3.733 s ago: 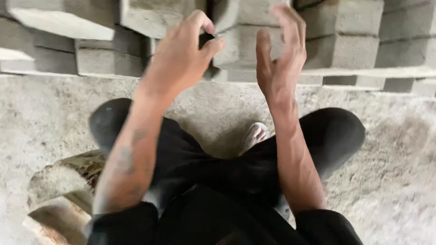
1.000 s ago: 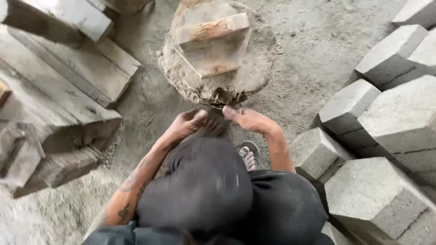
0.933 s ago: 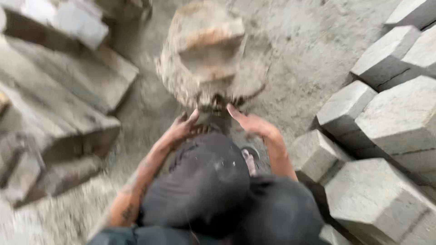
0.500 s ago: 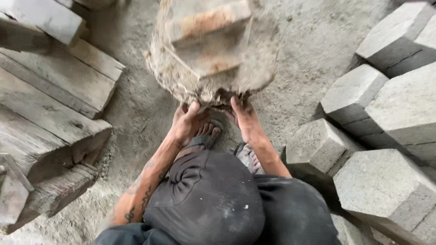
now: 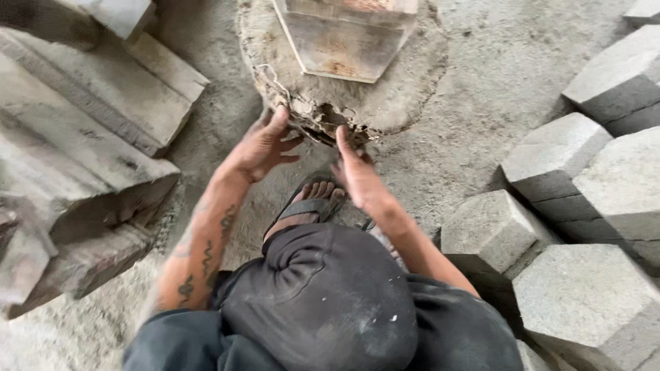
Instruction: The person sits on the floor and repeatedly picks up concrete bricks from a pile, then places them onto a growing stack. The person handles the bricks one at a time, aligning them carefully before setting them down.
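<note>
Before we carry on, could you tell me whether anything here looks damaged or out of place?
Yes: the near rim of the round concrete pad under the metal mould is cracked and crumbling, just where the left hand and right hand touch it.

I see my two bare arms. My left hand (image 5: 261, 148) has no glove, and my right hand (image 5: 359, 175) has none either. Dark wavy tattoos (image 5: 206, 257) run down my left forearm. I wear dark grey trousers (image 5: 323, 302) with small pale dust specks on the knee. On my foot is a dark sandal (image 5: 309, 206) with a wide strap, and my toes show.
</note>
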